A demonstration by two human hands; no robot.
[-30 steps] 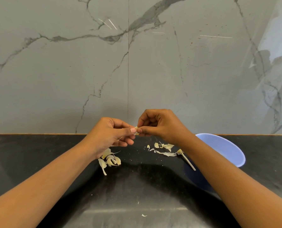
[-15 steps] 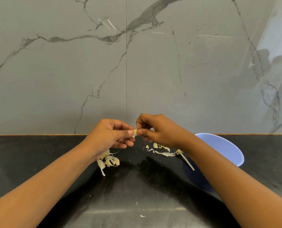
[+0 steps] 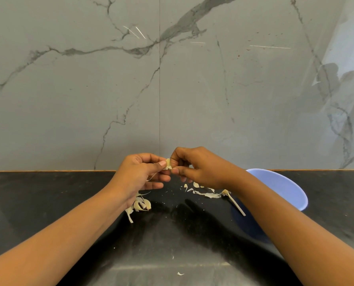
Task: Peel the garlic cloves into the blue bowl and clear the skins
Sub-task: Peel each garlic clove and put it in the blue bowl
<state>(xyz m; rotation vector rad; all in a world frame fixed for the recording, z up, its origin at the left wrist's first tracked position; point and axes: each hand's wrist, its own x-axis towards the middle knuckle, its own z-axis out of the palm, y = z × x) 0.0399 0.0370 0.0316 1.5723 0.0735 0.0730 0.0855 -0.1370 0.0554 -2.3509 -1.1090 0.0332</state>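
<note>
A small pale garlic clove (image 3: 168, 164) is held above the black counter between both hands. My left hand (image 3: 143, 174) pinches it with thumb and fingers from the left, and a thin strip of skin hangs below that hand. My right hand (image 3: 198, 168) pinches the clove's right side with thumb and forefinger. The blue bowl (image 3: 285, 188) sits on the counter to the right, partly hidden behind my right forearm; its contents are not visible. Unpeeled cloves and skins (image 3: 141, 205) lie under my left wrist. More loose skins (image 3: 207, 194) lie under my right hand.
A garlic stem (image 3: 234, 202) lies beside the bowl's left rim. Tiny skin flakes (image 3: 180, 273) dot the black counter (image 3: 48, 203) near its front edge. A grey marble wall (image 3: 172, 79) rises right behind the counter.
Both hands have shifted a little while working the clove; more of the pale clove now shows between the fingertips. The camera has tilted slightly. Bowl and skins have stayed put.
</note>
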